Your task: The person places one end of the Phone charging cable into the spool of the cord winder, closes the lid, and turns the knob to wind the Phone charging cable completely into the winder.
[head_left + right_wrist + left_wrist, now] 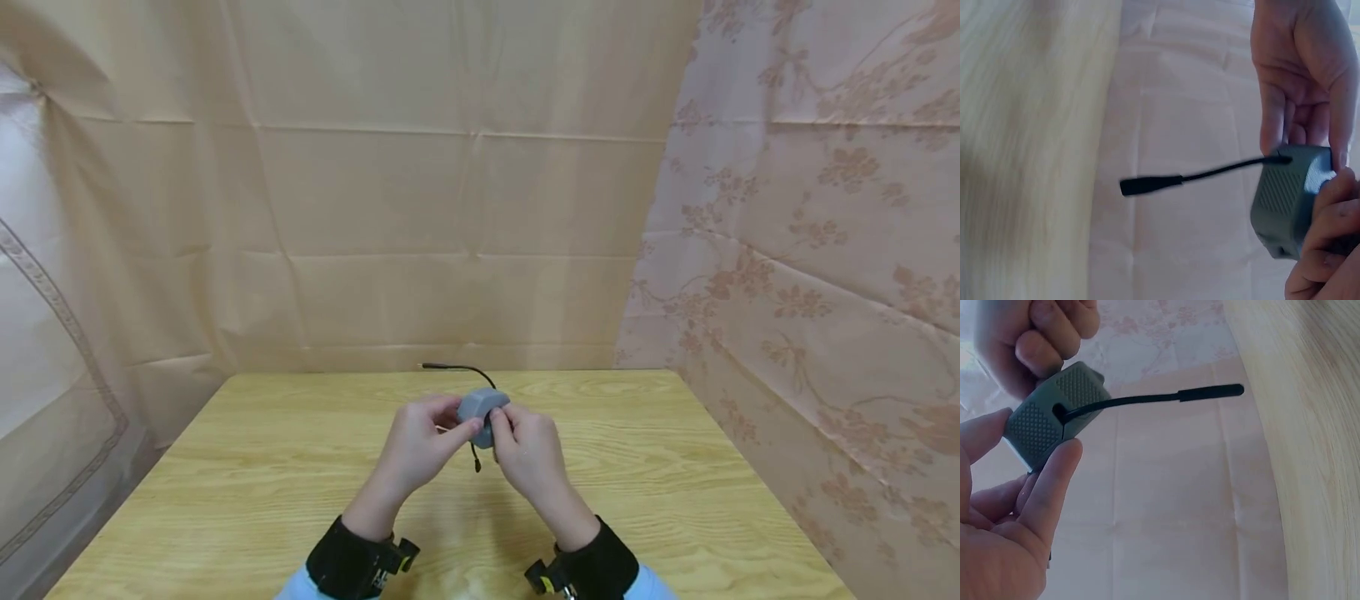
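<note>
Between both hands, raised over the table, is a small grey plastic casing [482, 404] with ribbed and textured faces. A short black cable [1147, 399] comes out of a hole in one face. From another side a black cable end [1154, 185] sticks out, wider at its tip. My left hand [423, 442] holds the casing by its left side, thumb and fingertips against it. The right hand [532, 450] pinches its right side, thumb on the near face and other fingers curled. The fingers hide part of the casing.
A light wood-grain table [300, 467] lies below the hands. Behind it hangs a beige cloth [450, 208]; a floral cloth [825, 250] hangs along the right, and a pale cloth [45, 375] on the left.
</note>
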Demonstrator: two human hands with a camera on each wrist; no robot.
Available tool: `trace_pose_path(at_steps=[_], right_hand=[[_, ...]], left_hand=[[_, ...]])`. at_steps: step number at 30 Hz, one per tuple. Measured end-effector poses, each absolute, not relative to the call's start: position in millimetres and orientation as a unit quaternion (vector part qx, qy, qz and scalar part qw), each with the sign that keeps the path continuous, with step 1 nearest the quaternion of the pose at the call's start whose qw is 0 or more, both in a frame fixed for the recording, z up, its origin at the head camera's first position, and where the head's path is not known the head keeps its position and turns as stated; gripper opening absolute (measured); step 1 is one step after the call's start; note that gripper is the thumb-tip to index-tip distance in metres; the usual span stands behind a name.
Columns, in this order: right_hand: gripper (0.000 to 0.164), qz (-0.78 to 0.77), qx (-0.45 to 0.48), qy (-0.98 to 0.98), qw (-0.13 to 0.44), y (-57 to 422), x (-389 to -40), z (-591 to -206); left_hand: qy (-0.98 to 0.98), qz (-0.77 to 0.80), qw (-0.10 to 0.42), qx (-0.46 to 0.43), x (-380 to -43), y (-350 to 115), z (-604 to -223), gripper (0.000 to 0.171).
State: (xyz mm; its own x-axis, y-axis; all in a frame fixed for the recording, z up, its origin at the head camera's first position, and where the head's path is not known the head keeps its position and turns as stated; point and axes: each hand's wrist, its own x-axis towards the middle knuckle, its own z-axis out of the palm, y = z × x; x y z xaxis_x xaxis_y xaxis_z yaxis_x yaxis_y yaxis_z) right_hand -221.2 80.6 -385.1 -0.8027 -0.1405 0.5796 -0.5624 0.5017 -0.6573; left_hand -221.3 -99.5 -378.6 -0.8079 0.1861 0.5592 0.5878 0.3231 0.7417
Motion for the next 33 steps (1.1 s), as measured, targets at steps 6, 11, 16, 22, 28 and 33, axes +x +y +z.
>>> trace_pose_path(at_steps=[6, 11, 16, 22, 28, 33], right_hand=[[0.039, 0.600, 0.136, -0.771, 0.163, 72.8, -222.1, -385.6], [0.036, 0.682, 0.082, -0.716, 0.127, 68.0, -221.6, -384.7], [0.031, 0.768, 0.041, -0.637, 0.064, 67.9, -222.2, -385.0], [0.029, 0.795, 0.032, -0.606, 0.023, 71.0, -223.0, -383.6], [0.028, 0.765, 0.037, -0.642, 0.029, 74.8, -226.5, -386.8], [0.030, 0.730, 0.055, -0.677, 0.074, 77.5, -230.1, -389.5]], left_hand=[[-0.786, -0.518, 0.233, -0.244, -218.3, -95.0, -379.9, 0.027], [-0.775, -0.494, 0.295, -0.262, -218.7, -89.6, -383.5, 0.030], [-0.769, -0.453, 0.353, -0.281, -218.7, -83.1, -389.6, 0.034], [-0.770, -0.451, 0.358, -0.276, -220.2, -81.9, -390.5, 0.034], [-0.780, -0.478, 0.318, -0.248, -221.4, -86.2, -387.4, 0.031], [-0.783, -0.490, 0.304, -0.234, -224.1, -90.2, -387.9, 0.030]])
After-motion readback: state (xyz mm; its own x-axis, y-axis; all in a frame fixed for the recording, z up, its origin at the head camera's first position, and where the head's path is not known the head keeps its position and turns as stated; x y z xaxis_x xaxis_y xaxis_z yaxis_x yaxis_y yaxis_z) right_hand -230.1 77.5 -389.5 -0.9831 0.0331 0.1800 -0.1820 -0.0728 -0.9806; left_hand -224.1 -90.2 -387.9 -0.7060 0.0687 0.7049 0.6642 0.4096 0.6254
